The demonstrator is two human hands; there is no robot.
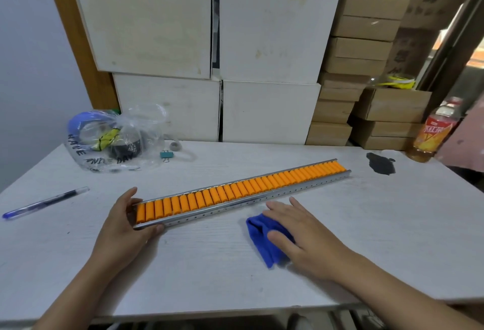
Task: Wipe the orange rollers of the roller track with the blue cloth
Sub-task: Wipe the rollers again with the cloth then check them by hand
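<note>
A long metal roller track (pixel 262 197) with a row of orange rollers (pixel 235 191) lies diagonally across the white table (pixel 209 264). My left hand (pixel 125 222) grips its near left end, fingers over the far rail and thumb under the near rail. The blue cloth (pixel 258 235) lies crumpled on the table just in front of the track's middle. My right hand (pixel 303 235) rests flat on the cloth's right part, fingers spread, thumb on the fabric.
A clear plastic bag (pixel 112 138) with tape rolls sits at the back left, a teal binder clip (pixel 166 155) beside it. A blue pen (pixel 44 202) lies far left. A dark stain (pixel 381 163) and an orange drink bottle (pixel 432 135) are at the back right. Stacked boxes (pixel 269 67) line the back.
</note>
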